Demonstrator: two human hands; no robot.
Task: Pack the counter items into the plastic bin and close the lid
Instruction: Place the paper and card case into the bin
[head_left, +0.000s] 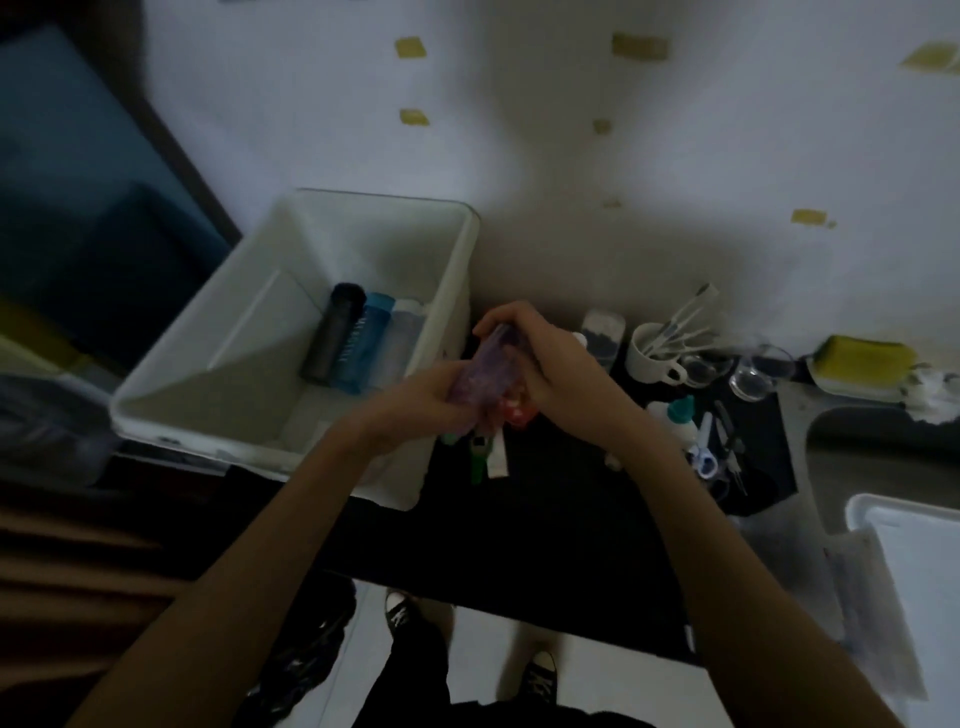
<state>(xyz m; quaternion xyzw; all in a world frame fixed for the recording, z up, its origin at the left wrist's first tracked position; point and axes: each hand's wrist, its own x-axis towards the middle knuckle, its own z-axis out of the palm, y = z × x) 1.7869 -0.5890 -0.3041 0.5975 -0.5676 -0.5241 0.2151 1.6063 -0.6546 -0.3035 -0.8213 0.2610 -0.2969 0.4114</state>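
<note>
The white plastic bin (447, 291) stands open at the left of the dark counter. Inside it lie a black bottle (332, 332), a blue bottle (363, 345) and a clear bottle (402, 338), side by side against the right wall. Just right of the bin, my left hand (415, 400) and my right hand (540, 358) both grip a purple translucent pack (480, 369). Under my hands lie a red item (519, 413), a green tube (478, 457) and a white tube (497, 457). The scene is dim and blurred.
On the counter to the right stand a white mug (649, 358) with utensils, a small jar (602, 332), two glass cups (753, 379), a dropper bottle (675, 415), scissors (704, 457) and a yellow sponge (862, 358). The white lid (914, 561) lies at the far right.
</note>
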